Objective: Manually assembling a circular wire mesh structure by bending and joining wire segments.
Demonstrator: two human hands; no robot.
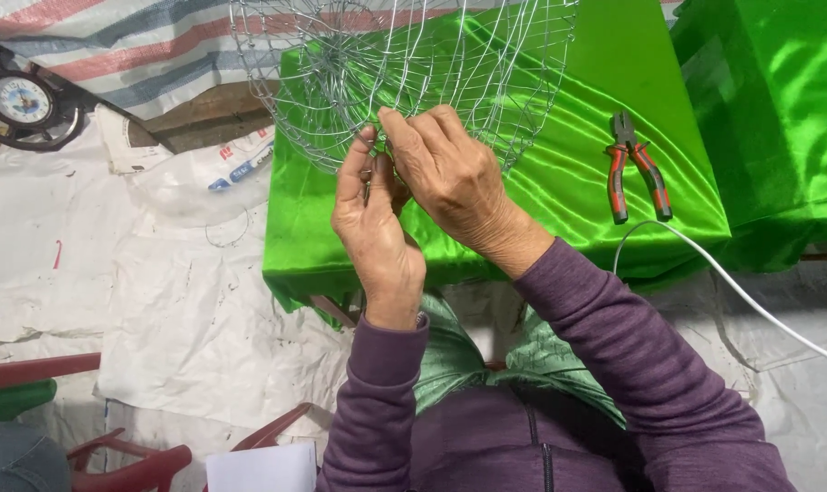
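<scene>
Wire-mesh basket (450,64), largely woven, rim being pinched at six o'clock by left hand (372,219) and right hand (450,173); pliers (637,169) lying unused at three o'clock.

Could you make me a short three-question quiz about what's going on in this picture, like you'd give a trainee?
1. True or false: the pliers are in the right hand.
2. What colour is the cloth over the table? A red, B green, C white.
3. What are both hands, left hand included, gripping?

Key
1. False; they lie on the cloth, apart from both hands.
2. B.
3. The rim of the wire basket.
</scene>
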